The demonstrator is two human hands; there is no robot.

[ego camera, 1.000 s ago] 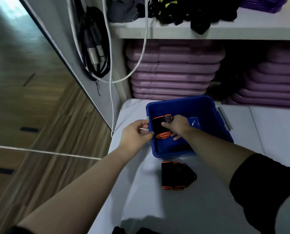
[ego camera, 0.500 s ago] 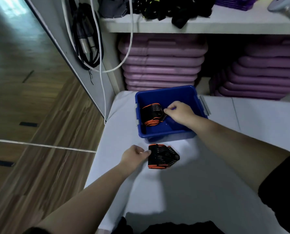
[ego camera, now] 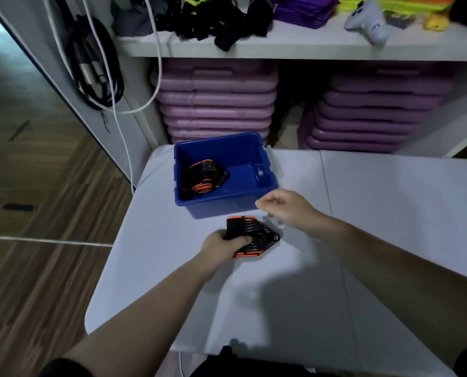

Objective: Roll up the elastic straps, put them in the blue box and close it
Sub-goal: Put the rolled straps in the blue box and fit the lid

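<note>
An open blue box stands on the white table. One rolled black-and-orange elastic strap lies inside it on the left. A second rolled strap rests on the table just in front of the box. My left hand grips that strap at its left end. My right hand hovers beside the box's front right corner, just above the strap, fingers loosely curled and holding nothing. No lid is in view.
Stacks of purple mats fill the space under a white shelf behind the box. The shelf carries dark gear and a white game controller. Cables hang at the left. The table's left edge drops to wooden floor.
My right hand has left the box, leaving the first strap inside, and moved back toward the table strap. My left hand moved from the box's edge down and closed on the second strap.
</note>
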